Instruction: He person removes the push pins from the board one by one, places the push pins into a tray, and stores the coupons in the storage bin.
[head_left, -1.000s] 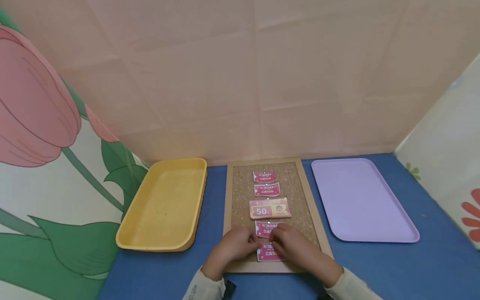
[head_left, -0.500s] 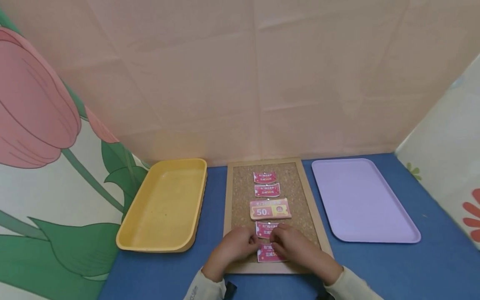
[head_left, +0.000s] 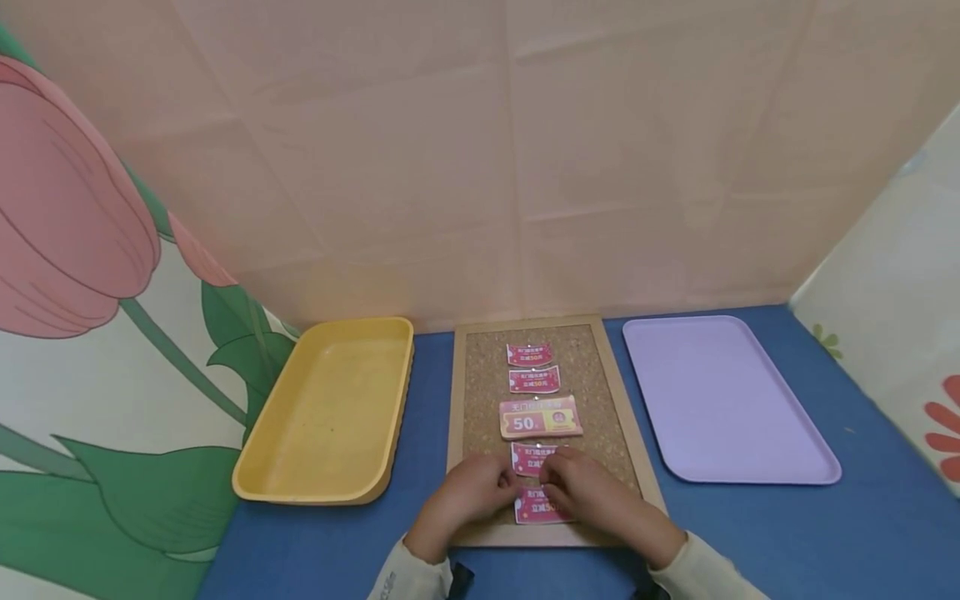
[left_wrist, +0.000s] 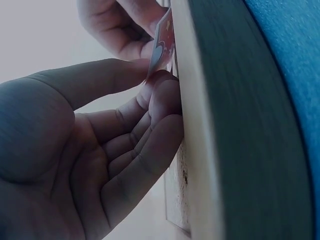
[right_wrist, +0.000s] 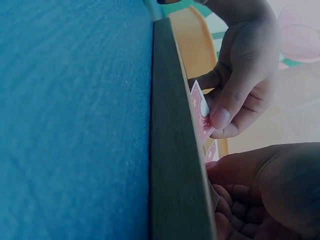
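Note:
A framed cork board (head_left: pixel 486 367) lies on the blue table, with a column of paper coupons down its middle. At its near end is the lowest pink coupon (head_left: pixel 536 508), its upper edge between both hands. My left hand (head_left: pixel 476 487) pinches its left side between thumb and fingers; in the left wrist view the coupon (left_wrist: pixel 162 42) stands tilted up from the board. My right hand (head_left: pixel 592 492) covers its right part and pinches there, thumb against the edge in the right wrist view. Just above, another pink coupon (head_left: pixel 525 458) is partly covered by the right fingers.
Further up the board are a larger 50 coupon (head_left: pixel 540 421) and two small pink coupons, the nearer coupon (head_left: pixel 534 382) slightly skewed. A yellow tray (head_left: pixel 322 408) stands left of the board, a lilac tray (head_left: pixel 727 400) right. A beige sheet (head_left: pixel 480 167) hangs behind.

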